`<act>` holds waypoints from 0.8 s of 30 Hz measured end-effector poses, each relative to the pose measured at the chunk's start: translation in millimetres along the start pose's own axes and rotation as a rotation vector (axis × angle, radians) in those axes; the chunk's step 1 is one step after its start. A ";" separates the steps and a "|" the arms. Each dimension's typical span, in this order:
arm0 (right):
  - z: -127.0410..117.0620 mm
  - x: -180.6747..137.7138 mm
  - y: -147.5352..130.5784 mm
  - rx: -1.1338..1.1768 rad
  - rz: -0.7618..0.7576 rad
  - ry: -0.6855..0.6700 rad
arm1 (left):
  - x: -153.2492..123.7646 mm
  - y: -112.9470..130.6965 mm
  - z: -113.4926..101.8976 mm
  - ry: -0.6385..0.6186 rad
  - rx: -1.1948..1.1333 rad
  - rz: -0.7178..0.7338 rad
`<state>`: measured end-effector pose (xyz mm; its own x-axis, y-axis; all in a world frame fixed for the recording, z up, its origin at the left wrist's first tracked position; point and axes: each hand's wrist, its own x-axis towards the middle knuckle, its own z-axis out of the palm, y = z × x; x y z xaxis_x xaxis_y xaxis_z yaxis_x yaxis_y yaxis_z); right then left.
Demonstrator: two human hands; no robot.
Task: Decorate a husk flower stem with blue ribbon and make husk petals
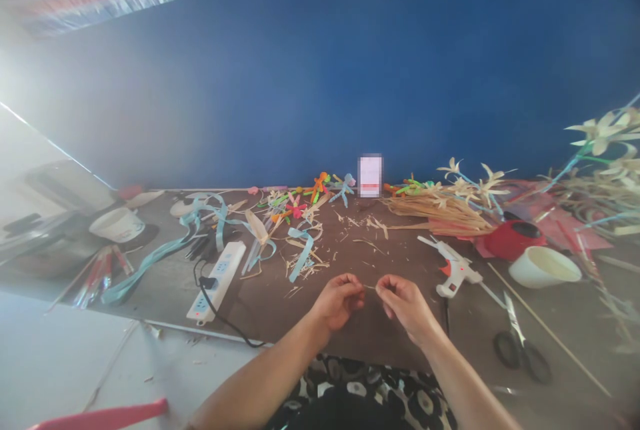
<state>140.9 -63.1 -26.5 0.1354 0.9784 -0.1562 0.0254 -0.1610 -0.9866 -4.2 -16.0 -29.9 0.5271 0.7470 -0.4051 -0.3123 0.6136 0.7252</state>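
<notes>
Over the front of the brown table, my left hand (341, 300) and my right hand (404, 303) face each other with fingers pinched. A short, thin, pale strip (369, 287) spans the small gap between their fingertips, one end in each hand. Its exact kind is too small to make out; its colour matches the dry straw-like scraps on the table. To the right of my right hand lies a white glue gun (456, 271) with an orange-red trigger. Black-handled scissors (520, 343) rest further right, blades pointing away from me.
A white power strip (217, 283) with a black cord lies left. Blue ribbon (150, 263), a white bowl (117, 225) and colourful pipe-cleaner flowers (296, 205) sit behind. Right are a straw bundle (440, 211), a cream cup (545, 267), a red container (515, 241) and a long stick (550, 330).
</notes>
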 end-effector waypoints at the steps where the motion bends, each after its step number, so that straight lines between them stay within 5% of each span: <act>1: -1.3 0.3 -1.2 -0.010 -0.007 0.004 | -0.2 0.9 0.0 -0.002 0.018 -0.001; 13: -9.1 1.8 0.0 -0.223 -0.189 0.078 | -3.8 2.9 -4.5 0.042 0.331 0.052; 24: 3.6 -3.3 -8.7 -0.598 -0.281 0.077 | -6.6 2.5 -2.5 0.072 0.788 0.351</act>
<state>136.6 -64.5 -17.5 0.1135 0.9852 0.1285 0.6121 0.0326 -0.7901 -10.4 -18.8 -26.8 0.4431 0.8908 -0.1004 0.2050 0.0083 0.9787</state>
